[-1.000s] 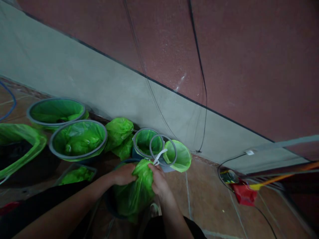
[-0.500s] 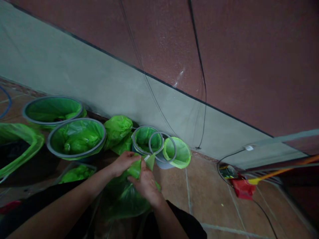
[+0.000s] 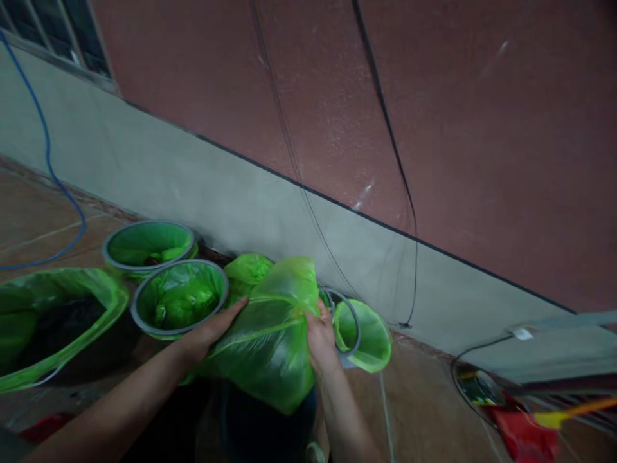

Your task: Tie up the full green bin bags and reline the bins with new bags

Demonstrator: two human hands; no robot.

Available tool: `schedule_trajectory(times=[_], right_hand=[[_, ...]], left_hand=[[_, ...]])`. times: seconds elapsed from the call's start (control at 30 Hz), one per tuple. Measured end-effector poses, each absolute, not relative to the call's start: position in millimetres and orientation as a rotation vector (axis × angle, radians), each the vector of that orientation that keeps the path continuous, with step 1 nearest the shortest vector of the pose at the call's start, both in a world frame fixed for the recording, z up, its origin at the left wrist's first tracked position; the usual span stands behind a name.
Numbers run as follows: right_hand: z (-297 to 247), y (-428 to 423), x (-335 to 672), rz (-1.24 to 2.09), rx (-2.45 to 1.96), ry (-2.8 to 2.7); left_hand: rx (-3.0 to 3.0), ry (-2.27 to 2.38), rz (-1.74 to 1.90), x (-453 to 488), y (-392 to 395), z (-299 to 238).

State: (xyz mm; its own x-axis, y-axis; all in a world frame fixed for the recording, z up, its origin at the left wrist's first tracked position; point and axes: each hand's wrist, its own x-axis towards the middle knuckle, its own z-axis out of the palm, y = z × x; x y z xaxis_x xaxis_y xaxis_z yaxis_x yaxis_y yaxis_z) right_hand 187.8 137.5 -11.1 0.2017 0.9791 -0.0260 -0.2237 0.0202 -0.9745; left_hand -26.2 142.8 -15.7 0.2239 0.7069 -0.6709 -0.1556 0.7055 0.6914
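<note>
Green translucent plastic bag (image 3: 270,350) between both hands, above a dark bucket (image 3: 267,431); right hand (image 3: 321,332) pinches its gathered part, left hand (image 3: 218,329) touches the left side, full grip hidden. Long axis roughly fore-and-aft, flared end pointing forward beyond the hands. Step judged: gathering the bag; next move likely calls for a firm pinch.

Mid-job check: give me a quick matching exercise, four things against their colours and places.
1. Bag
2. Hose
3. Upper wall
4. Thick cable

A. Maroon, behind the cables
B. Black, hanging down
C. Green, between left hand and right hand
D. Blue, far left of the picture

Pairs: 1-C, 2-D, 3-A, 4-B
</note>
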Motion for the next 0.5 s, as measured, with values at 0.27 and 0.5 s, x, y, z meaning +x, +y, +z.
schedule_trajectory(times=[0.27,0.5], right_hand=[[5.3,294.2,122.7,1.007,-0.890,-1.378],[-90.3,351.0,129.3,0.696,-1.889,-2.113]], left_hand=[[0.395,1.097,1.206,-56.7,218.1,-27.4],[0.987,1.696,0.865,-35.2,260.3,-136.1]])
